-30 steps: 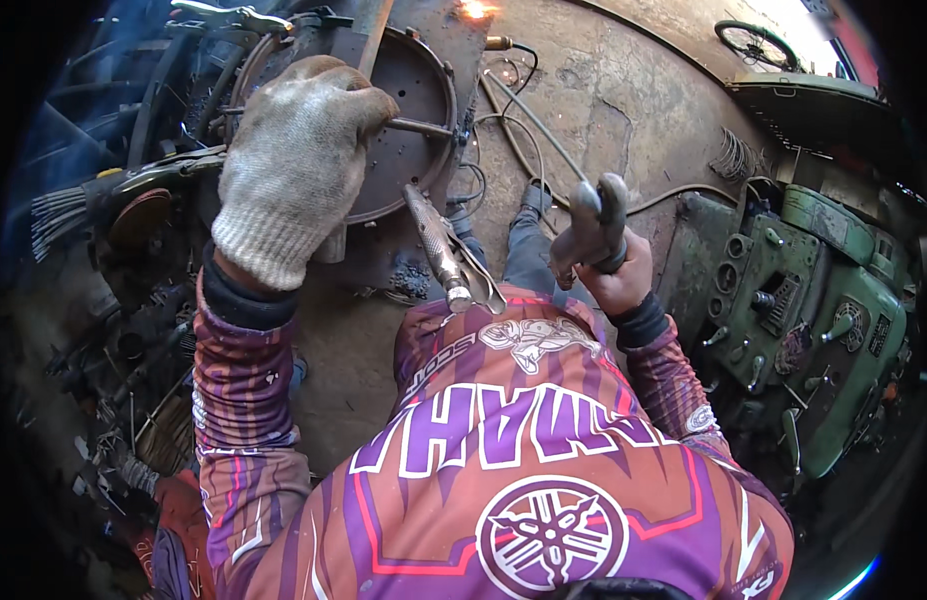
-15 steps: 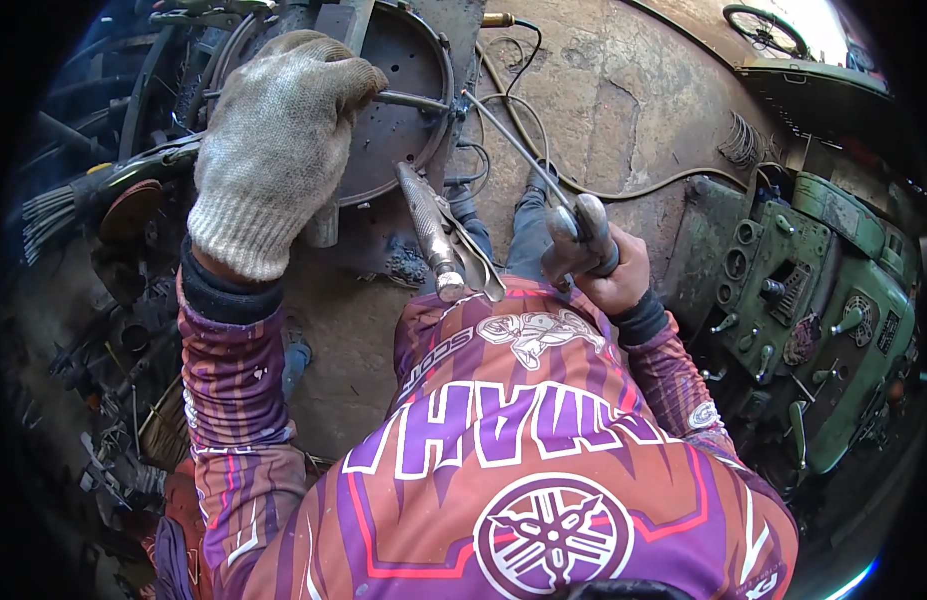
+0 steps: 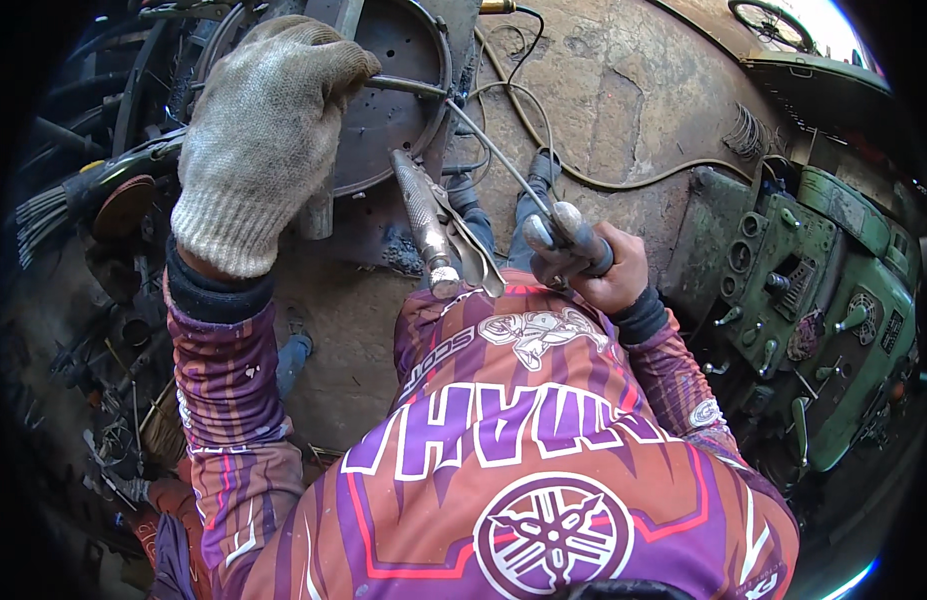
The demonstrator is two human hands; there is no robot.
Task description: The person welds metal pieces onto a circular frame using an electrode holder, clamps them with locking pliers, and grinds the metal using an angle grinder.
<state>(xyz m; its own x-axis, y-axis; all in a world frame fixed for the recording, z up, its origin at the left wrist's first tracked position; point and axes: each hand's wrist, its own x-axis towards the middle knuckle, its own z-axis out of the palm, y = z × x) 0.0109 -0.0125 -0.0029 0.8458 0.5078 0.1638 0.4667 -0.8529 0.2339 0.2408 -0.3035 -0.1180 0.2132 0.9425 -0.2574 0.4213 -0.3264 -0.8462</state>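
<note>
My left hand, in a grey knitted glove, is closed around a thin metal rod lying across a round, rimmed steel plate. My bare right hand grips a welding electrode holder. From its jaws a slim electrode slants up and left, its tip at the rod's right end by the plate's rim; whether they touch I cannot tell. Between my hands, locking pliers with a knurled handle stick out from the workbench's near edge. The glove hides part of the plate and my left fingertips.
A green machine with levers and knobs stands on the right. Cables snake over the concrete floor, near a coil of wire. On the left are a wire bundle and scrap metal. A bicycle wheel shows at the far right.
The electrode's tip has come left and slightly down, from just off the rod's end to right at it. My right hand has shifted slightly left; the gloved hand moved slightly left and up.
</note>
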